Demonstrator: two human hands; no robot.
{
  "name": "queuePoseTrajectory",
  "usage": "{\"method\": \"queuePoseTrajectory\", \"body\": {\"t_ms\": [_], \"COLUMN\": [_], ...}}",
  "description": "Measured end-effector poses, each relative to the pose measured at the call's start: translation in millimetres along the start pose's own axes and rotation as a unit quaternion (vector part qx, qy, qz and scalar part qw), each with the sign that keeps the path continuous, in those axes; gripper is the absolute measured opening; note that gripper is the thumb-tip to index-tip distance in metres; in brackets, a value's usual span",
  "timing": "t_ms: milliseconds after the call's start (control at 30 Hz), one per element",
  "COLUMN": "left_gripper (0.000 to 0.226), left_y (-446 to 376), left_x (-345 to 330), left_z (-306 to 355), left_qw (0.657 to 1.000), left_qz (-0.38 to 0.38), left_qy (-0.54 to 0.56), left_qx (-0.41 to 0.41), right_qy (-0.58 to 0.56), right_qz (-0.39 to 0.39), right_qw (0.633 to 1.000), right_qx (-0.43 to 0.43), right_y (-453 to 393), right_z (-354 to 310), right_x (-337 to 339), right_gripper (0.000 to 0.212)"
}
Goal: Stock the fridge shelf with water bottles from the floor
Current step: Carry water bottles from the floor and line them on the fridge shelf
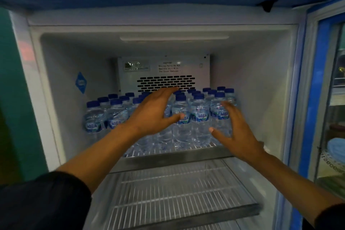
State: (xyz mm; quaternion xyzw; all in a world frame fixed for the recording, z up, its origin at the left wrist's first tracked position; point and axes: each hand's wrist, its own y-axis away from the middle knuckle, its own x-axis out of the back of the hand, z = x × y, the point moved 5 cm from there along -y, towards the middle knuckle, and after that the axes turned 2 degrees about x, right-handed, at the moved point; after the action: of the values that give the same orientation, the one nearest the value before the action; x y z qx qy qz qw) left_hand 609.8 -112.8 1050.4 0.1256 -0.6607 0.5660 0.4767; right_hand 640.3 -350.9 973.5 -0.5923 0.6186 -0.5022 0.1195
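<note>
Several clear water bottles [199, 115] with blue caps and blue labels stand packed in rows on the top wire shelf [186, 150] of the open fridge. My left hand [151, 114] reaches in over the middle bottles, fingers spread and straight, holding nothing. My right hand [235, 129] is spread open just in front of the right-hand bottles, fingertips near a front bottle [219, 115]; whether they touch it is unclear. The bottles behind my left hand are partly hidden.
Below the stocked shelf lies a bare wire shelf [177, 192]. The fridge's back wall has a vent panel [166, 82]. The glass door [328, 99] stands open at the right. A green wall [11, 99] borders the left side.
</note>
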Motion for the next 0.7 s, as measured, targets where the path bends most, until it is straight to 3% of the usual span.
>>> {"method": "queuePoseTrajectory", "body": {"t_ms": [200,433,600,700], "left_gripper": [0.08,0.077,0.083,0.087], "left_y": [93,287,501,641], "left_x": [-6,-13,-26,-19], "left_z": [-6,-13,19,71], "left_qw": [0.998,0.973,0.901,0.827], "left_qz": [0.016,0.014,-0.067,-0.097], "left_qy": [0.035,0.032,-0.018,-0.034], "left_qx": [0.047,0.229,0.429,0.553], "right_qy": [0.023,-0.052,-0.114,-0.117], "right_qz": [-0.124,-0.278,-0.419,-0.511], "right_qw": [0.99,0.956,0.9,0.85], "right_qx": [0.058,0.076,0.043,0.044], "right_y": [29,121,258,354], "right_z": [-60,-114,-139,-167], "right_x": [-47,-136,-209,-245], "right_gripper": [0.084,0.08,0.077,0.076]}}
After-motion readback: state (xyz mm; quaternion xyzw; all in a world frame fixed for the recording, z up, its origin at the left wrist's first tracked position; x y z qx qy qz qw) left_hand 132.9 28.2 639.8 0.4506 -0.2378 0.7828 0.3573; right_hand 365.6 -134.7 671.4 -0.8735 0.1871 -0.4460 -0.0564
